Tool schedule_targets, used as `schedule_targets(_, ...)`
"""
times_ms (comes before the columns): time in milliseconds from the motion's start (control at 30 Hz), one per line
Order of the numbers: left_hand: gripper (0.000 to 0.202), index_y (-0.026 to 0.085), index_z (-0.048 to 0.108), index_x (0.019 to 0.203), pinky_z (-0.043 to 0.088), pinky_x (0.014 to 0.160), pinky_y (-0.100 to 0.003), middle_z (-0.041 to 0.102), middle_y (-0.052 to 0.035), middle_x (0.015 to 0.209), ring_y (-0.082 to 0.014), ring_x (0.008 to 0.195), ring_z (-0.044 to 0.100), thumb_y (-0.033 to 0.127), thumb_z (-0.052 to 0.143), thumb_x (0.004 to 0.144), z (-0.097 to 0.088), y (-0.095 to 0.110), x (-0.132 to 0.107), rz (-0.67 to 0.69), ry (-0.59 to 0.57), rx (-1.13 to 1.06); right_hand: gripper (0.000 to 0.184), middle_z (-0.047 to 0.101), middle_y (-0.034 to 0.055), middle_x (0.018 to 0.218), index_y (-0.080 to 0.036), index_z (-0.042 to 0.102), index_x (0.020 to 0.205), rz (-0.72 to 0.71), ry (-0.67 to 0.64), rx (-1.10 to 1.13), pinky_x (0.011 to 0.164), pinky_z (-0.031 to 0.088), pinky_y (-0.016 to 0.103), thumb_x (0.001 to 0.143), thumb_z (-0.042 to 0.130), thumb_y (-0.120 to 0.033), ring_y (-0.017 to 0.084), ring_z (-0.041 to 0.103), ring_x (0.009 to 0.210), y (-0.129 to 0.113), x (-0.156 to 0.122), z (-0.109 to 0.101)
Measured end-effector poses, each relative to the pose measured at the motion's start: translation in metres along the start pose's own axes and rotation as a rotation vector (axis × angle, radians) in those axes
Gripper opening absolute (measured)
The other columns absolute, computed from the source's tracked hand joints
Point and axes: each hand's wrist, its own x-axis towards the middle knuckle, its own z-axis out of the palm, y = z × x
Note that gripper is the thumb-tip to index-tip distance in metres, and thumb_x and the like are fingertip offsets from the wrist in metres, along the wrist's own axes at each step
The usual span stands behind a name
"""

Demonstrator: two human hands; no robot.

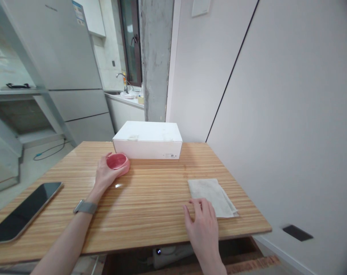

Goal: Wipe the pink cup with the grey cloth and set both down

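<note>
My left hand [106,172] is wrapped round a pink bowl [122,169] at the left of the wooden table, just in front of a white box. A watch with a grey band [86,207] is on that wrist. My right hand [201,219] rests near the table's front edge with its fingers apart and a little bent. Its fingertips reach the lower left part of a folded pale grey cloth [209,193]; whether they touch the cloth I cannot tell. Nothing shows in the right hand.
The white box [147,148] stands at the table's [158,214] far edge. A dark-screened phone [24,214] lies at the left. Beneath the front edge is an open space with a white device [170,256] in it. A wall [276,114] runs along the right.
</note>
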Motion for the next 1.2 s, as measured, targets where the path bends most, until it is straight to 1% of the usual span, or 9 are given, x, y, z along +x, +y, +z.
schedule_targets(133,0.094,0.014,0.041,0.134,0.037,0.103,-0.049,0.044,-0.0172,0.131,-0.0347,0.125,0.041,0.054,0.075,0.057,-0.005,0.013,-0.006,0.106,0.124,0.100,0.032,0.058,0.0112,0.096,-0.019,0.057,0.106,0.000,-0.008,-0.138,0.078,0.038,0.041,0.093,0.040,-0.043,0.028,0.053,0.089,0.024,-0.011,-0.007)
schedule_targets(267,0.052,0.016,0.053,0.122,0.035,0.105,-0.046,0.048,-0.0149,0.130,-0.0289,0.123,0.044,0.043,0.060,0.078,-0.008,0.047,-0.032,0.232,0.195,0.035,0.026,0.061,0.0095,0.095,-0.020,0.058,0.103,-0.029,-0.011,-0.105,0.080,0.040,0.040,0.095,0.037,-0.033,0.025,0.055,0.089,0.037,-0.015,-0.002)
schedule_targets(400,0.035,0.017,0.064,0.101,0.051,0.080,-0.037,0.067,-0.0072,0.089,-0.0209,0.084,0.063,0.044,0.049,0.085,0.005,0.087,-0.082,0.085,-0.349,-0.268,0.024,0.062,0.0072,0.084,-0.019,0.059,0.096,-0.006,0.000,-0.060,0.076,0.042,0.037,0.094,0.036,-0.022,0.023,0.057,0.081,0.039,-0.005,0.001)
schedule_targets(500,0.052,0.018,0.054,0.124,0.052,0.061,-0.031,0.067,-0.0100,0.098,-0.0184,0.073,0.065,0.052,0.045,0.085,0.019,0.113,-0.124,-0.188,-0.791,-0.587,0.023,0.063,0.0068,0.082,-0.018,0.059,0.098,-0.012,0.015,0.010,0.073,0.044,0.036,0.093,0.038,-0.019,0.022,0.059,0.079,0.020,0.000,0.002)
schedule_targets(567,0.059,0.022,0.044,0.134,0.052,0.058,-0.030,0.064,-0.0114,0.108,-0.0173,0.073,0.065,0.054,0.046,0.085,0.024,0.127,-0.145,-0.322,-0.956,-0.735,0.023,0.064,0.0068,0.085,-0.019,0.059,0.101,-0.048,0.024,0.094,0.073,0.046,0.035,0.092,0.038,-0.017,0.021,0.060,0.080,-0.003,-0.002,0.002)
schedule_targets(667,0.056,0.021,0.050,0.130,0.051,0.063,-0.027,0.064,-0.0083,0.104,-0.0156,0.076,0.063,0.051,0.053,0.082,0.020,0.136,-0.162,-0.341,-0.973,-0.790,0.024,0.065,0.0066,0.085,-0.019,0.059,0.097,-0.124,0.038,0.241,0.071,0.049,0.034,0.091,0.037,-0.014,0.020,0.061,0.078,-0.044,-0.012,0.005)
schedule_targets(767,0.054,0.015,0.058,0.122,0.046,0.057,-0.023,0.064,-0.0033,0.080,-0.0122,0.064,0.056,0.045,0.060,0.077,0.004,0.126,-0.158,-0.326,-0.865,-0.744,0.022,0.066,0.0072,0.089,-0.018,0.059,0.102,-0.192,0.056,0.362,0.072,0.051,0.032,0.091,0.040,-0.014,0.019,0.063,0.080,-0.070,-0.023,0.004)
schedule_targets(900,0.060,0.012,0.056,0.124,0.036,0.046,-0.020,0.055,0.0036,0.057,-0.0096,0.049,0.046,0.043,0.063,0.073,-0.036,0.086,-0.133,-0.335,-0.758,-0.572,0.027,0.067,0.0080,0.100,-0.018,0.056,0.115,-0.262,0.090,0.430,0.080,0.052,0.029,0.089,0.050,-0.017,0.018,0.064,0.092,-0.067,-0.029,-0.003)
schedule_targets(1200,0.050,0.022,0.067,0.107,0.051,0.064,-0.027,0.070,-0.0034,0.094,-0.0234,0.082,0.064,0.046,0.067,0.063,-0.120,-0.022,-0.085,-0.228,-0.585,-0.100,0.022,0.068,0.0068,0.103,-0.020,0.060,0.108,-0.097,0.054,0.332,0.083,0.052,0.031,0.093,0.047,-0.026,0.019,0.064,0.095,-0.010,-0.028,-0.003)
